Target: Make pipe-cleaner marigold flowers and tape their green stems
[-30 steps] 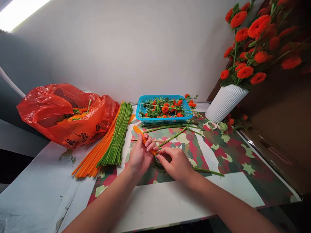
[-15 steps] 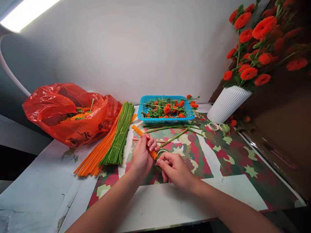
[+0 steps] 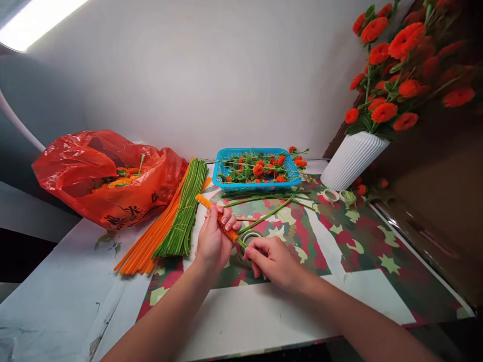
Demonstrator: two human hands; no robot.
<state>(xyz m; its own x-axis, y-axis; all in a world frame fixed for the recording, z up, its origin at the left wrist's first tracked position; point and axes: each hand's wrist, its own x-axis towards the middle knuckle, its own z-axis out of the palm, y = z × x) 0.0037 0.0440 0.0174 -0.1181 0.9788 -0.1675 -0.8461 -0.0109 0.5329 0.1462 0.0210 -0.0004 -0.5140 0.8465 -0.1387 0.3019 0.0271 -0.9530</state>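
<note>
A coiled orange pipe cleaner (image 3: 228,233) lies across my left hand (image 3: 213,241), whose fingers are closed around its middle. One end of the coil sticks out past the thumb at upper left. From its lower right end runs a short green stem (image 3: 241,244), pinched between the thumb and forefinger of my right hand (image 3: 274,261). Just behind my hands, a roll of green tape (image 3: 252,235) lies on the camouflage-patterned mat (image 3: 317,241), partly hidden. A thin wooden stick (image 3: 247,218) and loose green stems (image 3: 277,208) lie beyond.
Left of my hands are bundled green pipe cleaners (image 3: 183,211), orange pipe cleaners (image 3: 139,251) and a red plastic bag (image 3: 151,201). Behind stands a blue basket (image 3: 260,187) of small orange flowers. A ribbed white vase (image 3: 352,161) with orange flowers leans at right, near tape rolls (image 3: 331,195).
My left hand has shifted slightly left with the orange coil, widening the gap between my hands. More of the green stem shows between them. The view has turned a little.
</note>
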